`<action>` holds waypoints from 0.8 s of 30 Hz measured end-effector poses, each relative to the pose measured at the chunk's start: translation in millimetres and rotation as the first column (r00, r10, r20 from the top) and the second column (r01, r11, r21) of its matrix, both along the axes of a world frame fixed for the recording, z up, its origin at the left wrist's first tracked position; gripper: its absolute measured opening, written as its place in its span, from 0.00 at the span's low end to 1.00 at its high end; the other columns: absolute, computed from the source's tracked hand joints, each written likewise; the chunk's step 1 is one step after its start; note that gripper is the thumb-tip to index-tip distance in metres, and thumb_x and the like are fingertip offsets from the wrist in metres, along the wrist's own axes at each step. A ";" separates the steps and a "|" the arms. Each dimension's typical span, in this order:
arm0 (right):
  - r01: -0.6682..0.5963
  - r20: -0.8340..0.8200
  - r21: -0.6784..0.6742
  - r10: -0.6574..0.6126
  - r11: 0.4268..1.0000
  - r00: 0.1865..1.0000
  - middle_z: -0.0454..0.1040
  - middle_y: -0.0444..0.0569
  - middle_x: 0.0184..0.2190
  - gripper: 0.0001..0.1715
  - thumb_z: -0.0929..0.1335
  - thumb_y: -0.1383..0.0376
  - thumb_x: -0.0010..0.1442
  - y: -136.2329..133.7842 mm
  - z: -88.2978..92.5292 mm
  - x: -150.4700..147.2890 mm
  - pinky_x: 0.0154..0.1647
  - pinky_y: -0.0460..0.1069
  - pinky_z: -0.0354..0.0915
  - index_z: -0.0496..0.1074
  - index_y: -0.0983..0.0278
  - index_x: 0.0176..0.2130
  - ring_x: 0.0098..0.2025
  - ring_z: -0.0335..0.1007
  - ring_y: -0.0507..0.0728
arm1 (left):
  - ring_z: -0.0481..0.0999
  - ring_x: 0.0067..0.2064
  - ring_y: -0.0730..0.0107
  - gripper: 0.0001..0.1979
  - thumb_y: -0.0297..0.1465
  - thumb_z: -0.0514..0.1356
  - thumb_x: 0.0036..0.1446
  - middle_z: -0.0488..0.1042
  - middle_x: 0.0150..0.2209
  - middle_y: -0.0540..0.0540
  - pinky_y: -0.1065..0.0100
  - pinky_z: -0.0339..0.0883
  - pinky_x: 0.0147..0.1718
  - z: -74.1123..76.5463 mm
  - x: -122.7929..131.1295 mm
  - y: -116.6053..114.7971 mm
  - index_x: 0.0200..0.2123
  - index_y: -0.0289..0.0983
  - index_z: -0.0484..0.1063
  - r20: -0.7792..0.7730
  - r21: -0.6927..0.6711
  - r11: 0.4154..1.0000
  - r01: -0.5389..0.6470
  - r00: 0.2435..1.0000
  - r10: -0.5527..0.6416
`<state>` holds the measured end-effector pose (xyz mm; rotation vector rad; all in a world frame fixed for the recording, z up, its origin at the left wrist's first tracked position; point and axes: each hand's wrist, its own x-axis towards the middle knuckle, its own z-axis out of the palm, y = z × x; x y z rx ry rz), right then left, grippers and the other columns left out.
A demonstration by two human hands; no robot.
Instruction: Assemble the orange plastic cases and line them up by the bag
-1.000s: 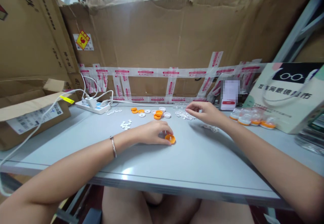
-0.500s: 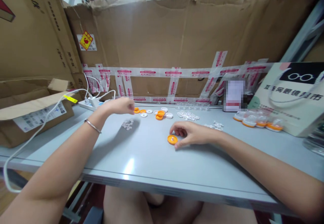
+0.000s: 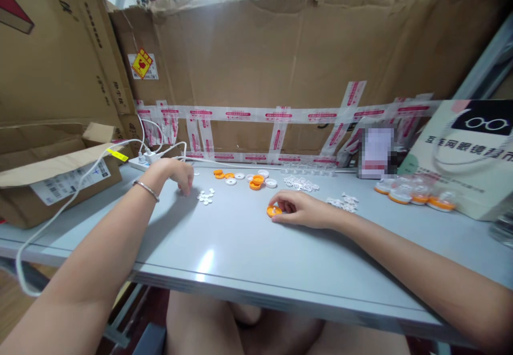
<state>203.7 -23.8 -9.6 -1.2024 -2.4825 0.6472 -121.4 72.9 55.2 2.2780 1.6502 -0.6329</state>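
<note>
My right hand (image 3: 292, 208) rests on the table, thumb and fingers closed on the rim of a round orange cap (image 3: 274, 211). A small white piece shows in the middle of that cap. Over the left part of the table hangs my left hand (image 3: 182, 176), a metal bangle on its wrist. Its fingers point down, loosely bent and a little apart, and I see nothing between them. Just right of it lies a small pile of white pieces (image 3: 206, 197). Farther back are orange rings (image 3: 256, 182) and white rings (image 3: 271, 183).
White loops (image 3: 300, 184) and another group of white parts (image 3: 343, 202) lie at the right. Clear domes on orange bases (image 3: 441, 201) stand by a paper bag (image 3: 473, 157). A power strip (image 3: 138, 163) with cables and an open carton (image 3: 60, 181) occupy the left.
My left hand has moved left and down, away from the orange rings toward the table. My right hand has closed on the orange cap's rim, its thumb now over the edge.
</note>
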 end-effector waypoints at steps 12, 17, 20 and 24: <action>-0.012 -0.010 0.017 0.012 1.000 1.000 0.63 0.45 0.27 0.19 0.65 0.54 0.51 0.5 -0.7 0.9 0.29 0.46 0.56 0.69 0.63 0.39 0.29 0.58 0.51 | 0.70 0.28 0.69 0.09 0.32 0.60 0.32 0.75 0.26 0.46 0.72 0.59 0.28 -3.8 4.8 -1.8 0.21 0.35 0.74 0.008 -0.026 0.998 -0.052 0.999 0.052; -0.016 -0.011 0.015 0.016 1.000 1.000 0.63 0.45 0.27 0.19 0.65 0.54 0.51 0.9 -1.0 1.2 0.29 0.46 0.56 0.69 0.63 0.39 0.29 0.58 0.51 | 0.69 0.28 0.68 0.08 0.31 0.58 0.33 0.74 0.25 0.46 0.72 0.58 0.26 -3.7 5.7 -3.0 0.21 0.34 0.73 0.033 -0.012 0.999 -0.038 0.999 0.038; -0.009 -0.008 0.009 0.009 1.000 1.000 0.63 0.45 0.27 0.19 0.65 0.54 0.51 0.6 -0.8 1.1 0.29 0.46 0.56 0.69 0.63 0.39 0.28 0.58 0.51 | 0.69 0.28 0.70 0.09 0.30 0.56 0.33 0.74 0.25 0.47 0.74 0.58 0.26 -4.1 5.8 -2.8 0.22 0.35 0.73 0.043 -0.015 1.000 -0.007 0.999 0.007; -0.006 -0.004 0.007 0.006 1.000 1.000 0.63 0.44 0.26 0.19 0.65 0.54 0.51 -0.1 0.3 0.8 0.29 0.46 0.56 0.69 0.64 0.39 0.28 0.58 0.51 | 0.69 0.28 0.71 0.11 0.31 0.55 0.34 0.74 0.26 0.48 0.75 0.57 0.25 -4.9 2.7 -0.9 0.24 0.35 0.72 0.053 0.013 1.000 0.021 0.998 -0.021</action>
